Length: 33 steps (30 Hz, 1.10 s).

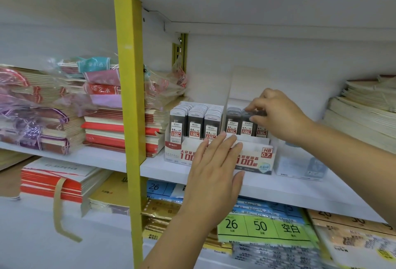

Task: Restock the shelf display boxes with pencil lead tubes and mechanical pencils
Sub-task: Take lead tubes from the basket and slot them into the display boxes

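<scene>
1. Pinching the top of a dark lead tube (259,113), the right hand (280,116) reaches in from the right with thumb and fingers curled round it; the tube stands toward the right side of the 0.7 display box (260,158); whether it belongs to the middle or the right row cannot be told.
2. The left hand (216,168) is held flat, fingers straight and close together, thumb out to the right and holding nothing; it covers the fronts of the two boxes where they meet, fingertips at the upper front edge; whether the palm presses on the card cannot be told.
3. The 0.7 lead tubes (232,121) stand upright in rows in that box, labels facing forward; a clear flap (242,84) rises above them.
4. The 0.5 display box (173,154) sits against the left side of the 0.7 box; three rows of 0.5 lead tubes (194,122) stand upright in it.
5. Both boxes rest on a white shelf (169,172), just right of a yellow upright (128,97); a white carton (300,165) sits just beside the 0.7 box on its right.
6. Stacks of notebooks (102,131) lie left of the upright, some in clear wrap; pale paper stacks (364,114) lie at the far right; a pack with a green label (263,225) reading 26 and 50 lies on the shelf below.
</scene>
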Tool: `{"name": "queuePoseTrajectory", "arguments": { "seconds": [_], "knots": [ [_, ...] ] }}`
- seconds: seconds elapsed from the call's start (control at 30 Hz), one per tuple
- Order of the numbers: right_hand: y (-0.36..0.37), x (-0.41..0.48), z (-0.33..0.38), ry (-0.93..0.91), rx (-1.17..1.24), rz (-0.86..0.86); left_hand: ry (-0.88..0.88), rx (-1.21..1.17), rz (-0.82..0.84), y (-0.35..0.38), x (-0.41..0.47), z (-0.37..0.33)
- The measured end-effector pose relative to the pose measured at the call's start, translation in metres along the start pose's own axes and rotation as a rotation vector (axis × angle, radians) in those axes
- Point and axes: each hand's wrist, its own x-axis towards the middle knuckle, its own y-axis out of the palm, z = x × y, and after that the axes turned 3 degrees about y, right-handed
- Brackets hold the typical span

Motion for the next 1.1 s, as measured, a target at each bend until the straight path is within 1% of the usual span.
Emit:
{"name": "queuePoseTrajectory", "arguments": {
  "seconds": [0.07, 0.13, 0.23, 0.27, 0.3, 0.33, 0.37, 0.43, 0.5, 0.57, 0.63, 0.67, 0.77, 0.83, 0.87, 0.93, 1.0, 1.1],
  "knots": [
    [-0.002, -0.005, 0.002, -0.001, -0.057, -0.007, 0.01, -0.052, 0.005, -0.002, -0.001, 0.001],
    [-0.007, -0.018, 0.006, -0.003, -0.002, -0.068, 0.008, -0.146, -0.022, -0.006, -0.006, 0.0],
    [-0.014, -0.063, 0.022, -0.07, 0.232, -0.297, -0.01, -0.271, -0.102, -0.008, -0.029, -0.003],
    [-0.013, -0.083, 0.028, -0.099, 0.324, -0.335, -0.011, -0.29, -0.115, -0.007, -0.04, -0.004],
    [-0.008, -0.107, 0.034, -0.11, 0.431, -0.324, -0.018, -0.305, -0.089, -0.004, -0.057, -0.006],
    [-0.002, -0.129, 0.041, -0.104, 0.543, -0.271, -0.029, -0.322, -0.037, -0.002, -0.073, -0.007],
    [0.008, -0.147, 0.046, -0.077, 0.642, -0.177, -0.041, -0.347, 0.043, 0.001, -0.09, -0.007],
    [0.042, -0.188, 0.051, 0.025, 0.728, 0.079, -0.071, -0.397, 0.279, 0.014, -0.137, -0.013],
    [0.087, -0.223, 0.049, 0.136, 0.684, 0.375, -0.121, -0.404, 0.524, 0.031, -0.185, -0.012],
    [0.139, -0.26, 0.046, 0.226, 0.594, 0.674, -0.199, -0.394, 0.733, 0.053, -0.233, -0.011],
    [0.187, -0.3, 0.042, 0.334, 0.54, 0.913, -0.31, -0.396, 0.883, 0.076, -0.276, -0.012],
    [0.209, -0.32, 0.041, 0.374, 0.523, 0.994, -0.377, -0.401, 0.944, 0.087, -0.296, -0.014],
    [0.261, -0.375, 0.04, 0.461, 0.467, 1.111, -0.575, -0.425, 1.076, 0.118, -0.347, -0.02],
    [0.289, -0.405, 0.038, 0.566, 0.485, 1.162, -0.682, -0.422, 1.144, 0.136, -0.374, -0.023],
    [0.303, -0.42, 0.036, 0.617, 0.499, 1.195, -0.725, -0.421, 1.173, 0.146, -0.387, -0.025],
    [0.316, -0.444, 0.038, 0.658, 0.461, 1.226, -0.792, -0.411, 1.187, 0.15, -0.402, -0.029],
    [0.331, -0.462, 0.039, 0.69, 0.439, 1.224, -0.833, -0.391, 1.206, 0.16, -0.416, -0.03],
    [0.348, -0.476, 0.046, 0.685, 0.435, 1.13, -0.846, -0.306, 1.2, 0.171, -0.425, -0.031]
  ]
}}
